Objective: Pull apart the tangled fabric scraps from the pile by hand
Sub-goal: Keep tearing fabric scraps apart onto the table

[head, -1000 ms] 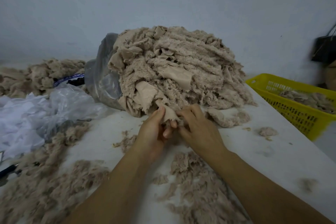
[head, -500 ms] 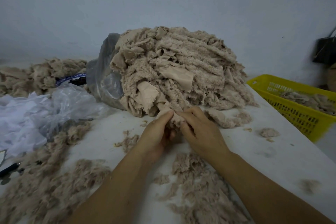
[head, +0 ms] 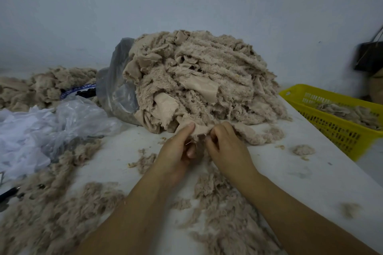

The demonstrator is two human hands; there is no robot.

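Beige fabric scrap sits at the near edge of the big pile, centre of the worktop, still joined to the pile. Left hand pinches its left end, fingers nearly straight against the thumb. Right hand grips the right end, fingers curled tight. Hands just beside each other, scrap stretched between them. Loose fluff scattered near and left, more under the forearms. Grey plastic bag against the pile's left side. Crumpled clear plastic far left. Yellow basket at right holds more scraps.
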